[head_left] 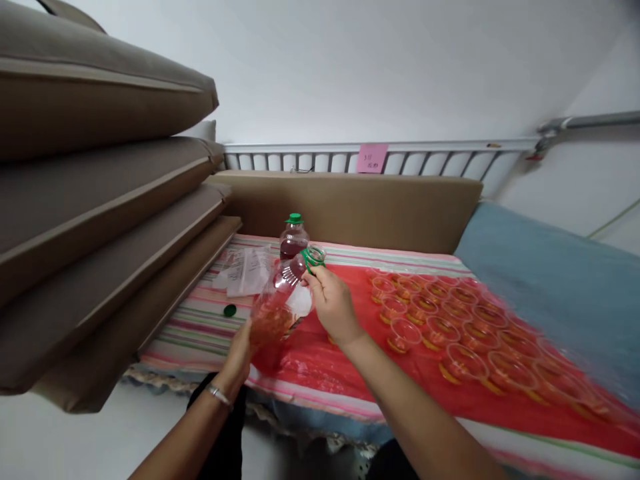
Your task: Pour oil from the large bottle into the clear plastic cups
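The right hand's [334,303] fingers grasp the green neck ring [307,259] of a transparent, uncapped plastic bottle [280,310], tilted near frame centre; the left hand [241,350] grips its lower side. A green-capped bottle [294,241] stands behind, a loose green cap [229,311] lies left, and clear plastic cups [463,365] crowd the right.

Appeared as a clear plastic bottle [280,290], round at the shoulder, with a green ring handle [306,259] around the neck and a white label [300,301] on one side. Was uncapped, open at the mouth. Contained an amber-red liquid [270,325] in the lower part. Leaned aslant, mouth raised toward the surface's [325,367] far edge and slightly rightward, base toward the near edge. Lay left of the surface's middle; gave no clear sight of contact beneath the base.
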Tool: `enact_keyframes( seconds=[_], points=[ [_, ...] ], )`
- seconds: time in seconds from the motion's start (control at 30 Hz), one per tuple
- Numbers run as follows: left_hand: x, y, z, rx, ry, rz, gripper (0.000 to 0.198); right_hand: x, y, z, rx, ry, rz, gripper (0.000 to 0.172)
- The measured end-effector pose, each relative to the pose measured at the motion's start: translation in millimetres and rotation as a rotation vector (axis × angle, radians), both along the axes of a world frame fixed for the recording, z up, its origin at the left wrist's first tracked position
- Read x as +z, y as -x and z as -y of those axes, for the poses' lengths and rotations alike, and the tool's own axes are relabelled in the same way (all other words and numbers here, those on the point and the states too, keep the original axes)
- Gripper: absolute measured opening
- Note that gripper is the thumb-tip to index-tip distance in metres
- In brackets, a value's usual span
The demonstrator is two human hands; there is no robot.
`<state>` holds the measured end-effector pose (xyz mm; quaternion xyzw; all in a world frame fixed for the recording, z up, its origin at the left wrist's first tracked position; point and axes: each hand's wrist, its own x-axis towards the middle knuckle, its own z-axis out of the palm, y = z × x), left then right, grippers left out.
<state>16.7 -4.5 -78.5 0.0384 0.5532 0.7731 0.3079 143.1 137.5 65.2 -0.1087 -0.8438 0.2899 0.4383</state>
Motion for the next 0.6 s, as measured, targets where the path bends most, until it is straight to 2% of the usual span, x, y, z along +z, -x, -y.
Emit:
enact_keyframes(
  seconds=[0.17,0.27,0.4,0.5,0.57,0.6],
  points=[
    [-22.1,23.0,-14.9,-0.045,0.177,-0.113,0.033,-23.3,31.8,9.9,-0.070,-0.302,0.126,0.018],
    [-27.1,34.9,-10.2,-0.043,0.209,-0.231,0.032,-30.9,37.3,18.3,-0.076,-0.368,0.147,0.012],
    [-35.9,43.2,21.2,-0.048,0.189,-0.394,0.031,-22.6,37.4,30.4,-0.039,-0.313,0.158,0.011],
    [-42.8,40.0,51.7,-0.058,0.170,-0.492,0.043,-16.6,31.0,33.8,-0.007,-0.226,0.121,0.014],
    [-46.2,34.6,69.0,-0.081,0.164,-0.544,0.049,-20.8,19.6,29.0,-0.028,-0.133,0.064,0.020],
    [-47.8,32.0,75.9,-0.093,0.163,-0.566,0.049,-26.5,11.9,23.8,-0.085,-0.077,0.058,0.023]
  ],
)
